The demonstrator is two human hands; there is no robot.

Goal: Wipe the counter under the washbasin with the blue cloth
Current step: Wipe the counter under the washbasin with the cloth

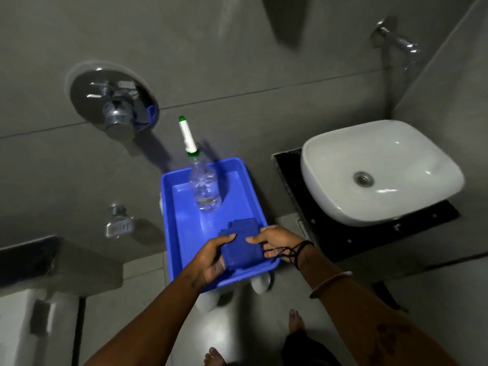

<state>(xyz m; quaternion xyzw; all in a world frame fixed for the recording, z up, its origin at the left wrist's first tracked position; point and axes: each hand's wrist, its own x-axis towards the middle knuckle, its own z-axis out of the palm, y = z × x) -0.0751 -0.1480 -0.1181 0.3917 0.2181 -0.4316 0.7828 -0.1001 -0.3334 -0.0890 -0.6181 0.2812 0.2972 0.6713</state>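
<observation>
Holding the cloth (244,256) with both hands, you stand over a blue tray (184,233). Your left hand (211,260) grips the cloth's left edge, thumb on top and fingers (215,270) curled under it. Your right hand (274,243) pinches the right edge, thumb on top too. The cloth is dark blue and folded. It sits at the 6 o'clock end of the tray, just above the tray's near rim; you cannot tell if it touches the tray floor. A second dark blue folded piece (243,224) lies in the tray just past it, toward 12 o'clock.

A clear bottle (204,188) with a white and green top stands in the tray at 12 o'clock from your hands. The tray rests on white legs (260,282).

The white basin (380,173) is at 2 o'clock from the cloth, well apart from it. It sits on a black counter (287,175), and that black top shows at the basin's left and near sides. A tap (404,46) sticks out of the wall at 12 o'clock from the basin.

On the wall at 10 o'clock is a round shiny valve (113,101). A metal soap dish (118,225) hangs at 9 o'clock from the cloth.

Your bare feet (295,320) show on the floor at 6 o'clock.
</observation>
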